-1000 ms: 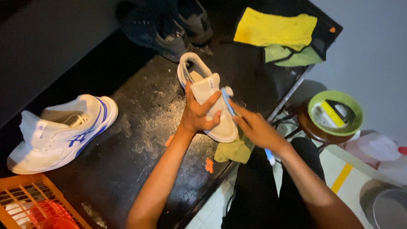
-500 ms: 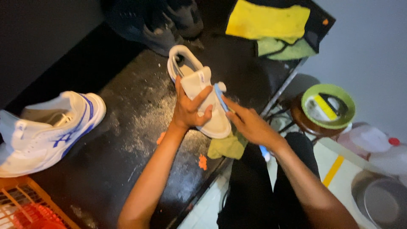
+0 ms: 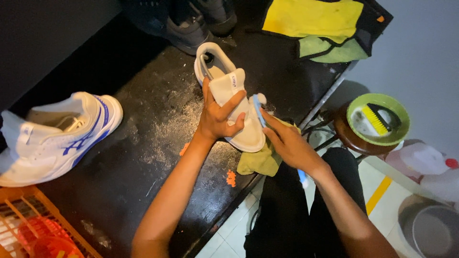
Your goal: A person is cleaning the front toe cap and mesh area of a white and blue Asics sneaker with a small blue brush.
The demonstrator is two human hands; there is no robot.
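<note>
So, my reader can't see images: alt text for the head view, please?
A left hand steadies a white shoe on a black table while the right hand scrubs it with a blue-handled brush. Another white shoe lies left.

brush [image 3: 258,111] mostly hidden behind right hand [image 3: 287,143], only blue head shows. left hand [image 3: 217,119] covers white shoe [image 3: 229,102] midsection. orange crate [image 3: 33,224], dark shoes [image 3: 191,19], metal pot [image 3: 430,229] cut by frame edges.
</note>
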